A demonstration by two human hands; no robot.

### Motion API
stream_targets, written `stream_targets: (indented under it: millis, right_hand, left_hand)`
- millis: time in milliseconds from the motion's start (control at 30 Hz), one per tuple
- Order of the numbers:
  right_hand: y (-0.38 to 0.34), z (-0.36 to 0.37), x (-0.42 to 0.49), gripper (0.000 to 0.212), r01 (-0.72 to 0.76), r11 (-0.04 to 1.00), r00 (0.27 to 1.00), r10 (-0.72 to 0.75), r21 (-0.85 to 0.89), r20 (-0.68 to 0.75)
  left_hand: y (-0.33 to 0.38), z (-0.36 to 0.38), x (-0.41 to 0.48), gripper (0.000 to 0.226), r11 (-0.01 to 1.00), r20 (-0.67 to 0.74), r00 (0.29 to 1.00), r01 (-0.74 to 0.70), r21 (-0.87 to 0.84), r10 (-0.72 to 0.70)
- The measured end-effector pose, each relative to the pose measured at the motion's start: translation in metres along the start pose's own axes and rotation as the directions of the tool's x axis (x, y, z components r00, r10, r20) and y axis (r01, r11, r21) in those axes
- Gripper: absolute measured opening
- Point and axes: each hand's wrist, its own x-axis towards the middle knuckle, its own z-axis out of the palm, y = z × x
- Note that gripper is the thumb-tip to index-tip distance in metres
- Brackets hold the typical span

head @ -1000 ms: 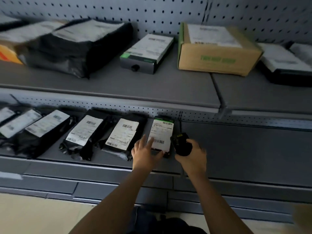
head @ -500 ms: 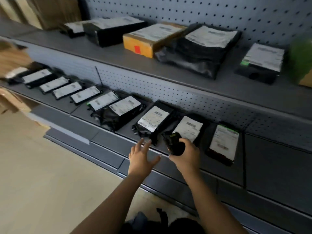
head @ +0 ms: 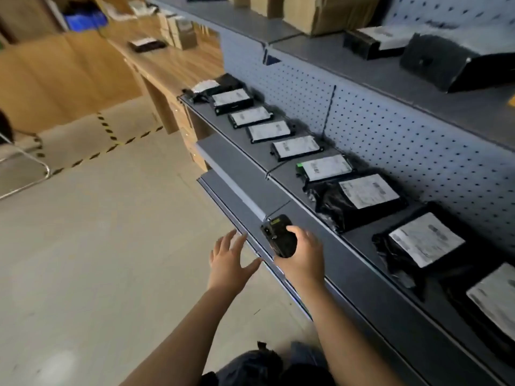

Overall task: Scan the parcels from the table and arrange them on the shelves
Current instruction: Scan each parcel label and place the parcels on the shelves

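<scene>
I see a long grey metal shelf unit with a pegboard back [head: 418, 140] running away to the right of my grips. Far ahead of them stands a light wooden bench [head: 172, 65], carrying a black parcel with a white label [head: 146, 44]. On the middle shelf, right of and beyond my right grip, lies a row of black parcels with white labels [head: 367, 192]. My right grip [head: 302, 257] is wrapped around a small black handheld scanner [head: 280, 238]. Just left of it, my left grip [head: 230, 259] hangs over the floor with fingers spread, holding nothing.
</scene>
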Motion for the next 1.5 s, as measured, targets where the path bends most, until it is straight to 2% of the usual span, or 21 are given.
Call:
stream_targets:
  millis: [167, 400, 700, 833, 967, 1167, 1300, 1500]
  right_hand:
    - [-0.046, 0.056, 0.021, 0.065, 0.151, 0.988, 0.977, -0.148, -0.009, 0.155]
    - [-0.114, 0.138, 0.087, 0.066, 0.307, 0.951, 0.890, -0.299, 0.030, 0.343]
    - [-0.199, 0.231, 0.223, 0.065, 0.508, 0.860, 0.767, -0.480, 0.056, 0.426]
    - [-0.228, 0.258, 0.266, 0.067, 0.480, 0.872, 0.769, -0.469, 0.093, 0.434]
    - [-0.250, 0.285, 0.295, 0.067, 0.504, 0.857, 0.735, -0.490, 0.105, 0.468]
    - [-0.294, 0.347, 0.347, 0.068, 0.517, 0.851, 0.727, -0.494, 0.094, 0.477]
    - [-0.341, 0.410, 0.390, 0.070, 0.495, 0.863, 0.754, -0.484, 0.100, 0.444]
    - [-0.449, 0.508, 0.457, 0.067, 0.449, 0.885, 0.818, -0.462, 0.122, 0.342]
  left_hand:
    - [-0.055, -0.028, 0.008, 0.070, 0.984, -0.087, 0.981, 0.175, -0.014, -0.176]
    - [-0.117, -0.065, 0.058, 0.070, 0.922, -0.213, 0.898, 0.381, -0.064, -0.386]
    - [-0.171, -0.113, 0.195, 0.070, 0.879, -0.316, 0.823, 0.467, -0.099, -0.473]
    - [-0.188, -0.130, 0.238, 0.070, 0.858, -0.342, 0.791, 0.501, -0.114, -0.508]
    - [-0.212, -0.142, 0.272, 0.070, 0.831, -0.334, 0.764, 0.537, -0.146, -0.553]
    - [-0.264, -0.170, 0.343, 0.068, 0.836, -0.318, 0.775, 0.526, -0.155, -0.546]
    - [-0.323, -0.206, 0.408, 0.068, 0.850, -0.316, 0.790, 0.506, -0.146, -0.525]
    - [-0.424, -0.292, 0.514, 0.067, 0.889, -0.322, 0.831, 0.444, -0.111, -0.455]
